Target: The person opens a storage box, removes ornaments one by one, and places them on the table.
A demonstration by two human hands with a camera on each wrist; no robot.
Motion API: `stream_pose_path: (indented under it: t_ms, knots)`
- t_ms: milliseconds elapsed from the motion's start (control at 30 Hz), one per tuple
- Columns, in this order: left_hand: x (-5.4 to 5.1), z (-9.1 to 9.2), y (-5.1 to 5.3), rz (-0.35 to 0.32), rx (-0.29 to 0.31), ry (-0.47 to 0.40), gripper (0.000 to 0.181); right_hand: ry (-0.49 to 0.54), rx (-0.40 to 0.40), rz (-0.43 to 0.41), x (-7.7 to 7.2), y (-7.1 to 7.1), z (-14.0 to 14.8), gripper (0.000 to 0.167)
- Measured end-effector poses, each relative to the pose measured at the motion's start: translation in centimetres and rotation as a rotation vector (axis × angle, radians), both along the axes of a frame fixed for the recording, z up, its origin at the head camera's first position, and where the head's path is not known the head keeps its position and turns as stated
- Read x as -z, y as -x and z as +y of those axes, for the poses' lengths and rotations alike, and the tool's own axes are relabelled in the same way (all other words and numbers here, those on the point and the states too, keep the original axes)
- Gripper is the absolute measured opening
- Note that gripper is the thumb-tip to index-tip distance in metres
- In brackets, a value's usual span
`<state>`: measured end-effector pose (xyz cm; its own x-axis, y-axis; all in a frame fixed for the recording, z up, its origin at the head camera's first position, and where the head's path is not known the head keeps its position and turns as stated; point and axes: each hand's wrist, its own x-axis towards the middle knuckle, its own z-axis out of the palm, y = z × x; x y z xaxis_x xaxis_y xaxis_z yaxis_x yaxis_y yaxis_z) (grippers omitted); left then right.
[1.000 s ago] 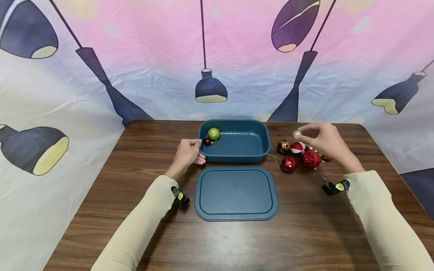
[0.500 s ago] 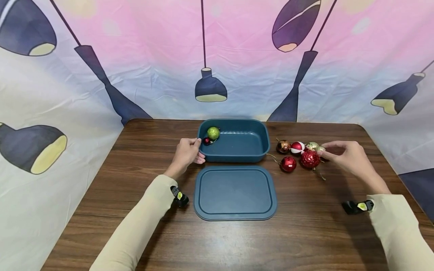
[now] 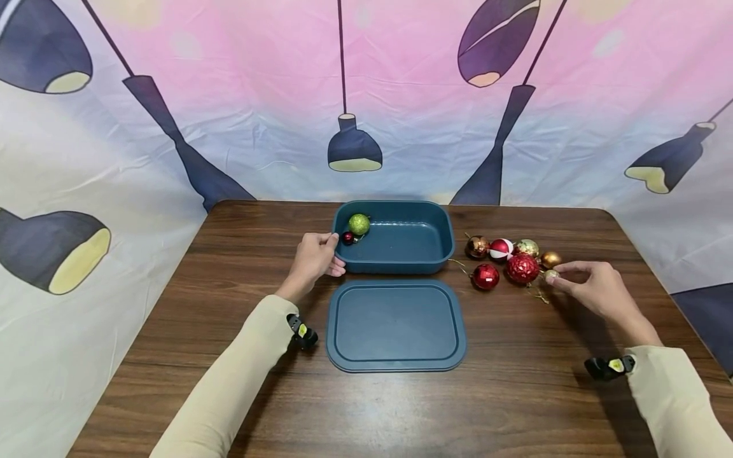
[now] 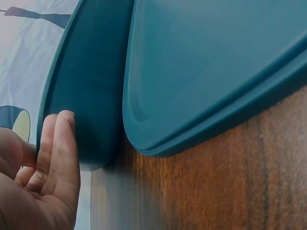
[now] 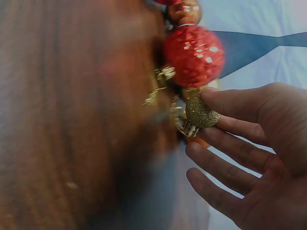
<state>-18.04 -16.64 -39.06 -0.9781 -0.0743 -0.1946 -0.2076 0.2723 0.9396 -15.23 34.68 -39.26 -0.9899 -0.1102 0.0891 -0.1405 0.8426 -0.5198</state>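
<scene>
My left hand (image 3: 315,257) grips the left end of a dark teal box (image 3: 401,266). In the left wrist view its fingers (image 4: 61,153) lie along the box's outer wall. Inside the box, at its left end, sit a green glitter bauble (image 3: 359,224) and a small dark red bauble (image 3: 347,238). My right hand (image 3: 601,292) pinches a small gold glitter bauble (image 5: 201,111) between thumb and fingers, at the right end of a group of baubles. Close by are a red textured bauble (image 3: 522,269), a gold bauble (image 3: 551,259) and a pale gold bauble (image 3: 526,248).
A flat teal lid (image 3: 397,326) lies in front of the box on the wooden table (image 3: 395,413). Left in the group are a copper bauble (image 3: 477,247), a red-and-white bauble (image 3: 501,249) and a shiny red bauble (image 3: 485,277). A printed cloth (image 3: 275,140) hangs behind.
My right hand has moved right and toward me with the small gold glitter bauble, from above the group to its right end. My left hand has stayed at the box.
</scene>
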Motion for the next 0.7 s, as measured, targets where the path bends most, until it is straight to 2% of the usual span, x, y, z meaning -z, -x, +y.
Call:
stream_pose_path:
  t_ms: [167, 367, 567, 700]
  knots:
    - [-0.1, 0.0, 0.0, 0.000, 0.001, 0.003, 0.045, -0.008, 0.003, -0.003, 0.8, -0.2, 0.0, 0.040]
    - [-0.1, -0.1, 0.0, -0.003, -0.003, 0.006, 0.044, -0.008, 0.003, 0.002, 0.9, -0.1, -0.2, 0.038]
    - [-0.1, 0.0, -0.1, -0.008, 0.002, 0.008, 0.045, -0.005, -0.006, -0.006, 0.1, -0.1, -0.2, 0.040]
    - [-0.2, 0.0, -0.1, -0.009, 0.004, 0.008, 0.045, 0.004, -0.012, 0.007, -1.0, 0.2, -0.4, 0.041]
